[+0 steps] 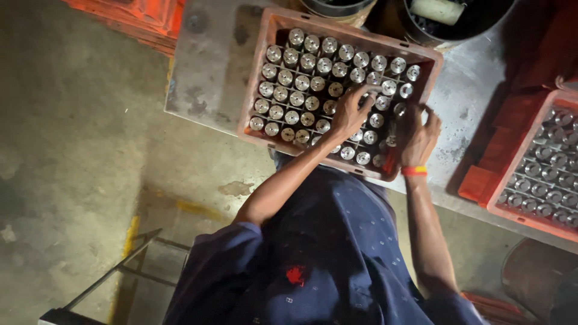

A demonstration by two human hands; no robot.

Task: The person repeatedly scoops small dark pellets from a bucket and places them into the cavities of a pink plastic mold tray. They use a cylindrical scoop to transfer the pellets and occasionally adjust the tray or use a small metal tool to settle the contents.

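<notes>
An orange plastic crate (274, 27) stands on a grey metal table (208, 72), filled with rows of shiny upright metal cylinders (301, 81). My left hand (349, 113) lies over the cylinders near the crate's middle, fingers spread, fingertips touching their tops. My right hand (421, 133), with an orange band on the wrist, is at the crate's right near corner. Its fingers curl around one metal cylinder (400, 109) beside the crate wall. My blue shirt fills the bottom of the view.
A second orange crate (503, 207) of metal cylinders sits at the right. Two dark round bins (463, 30) stand behind the crate. Orange crates (138, 18) lie at top left. A concrete floor and a metal frame (114, 271) are at the left.
</notes>
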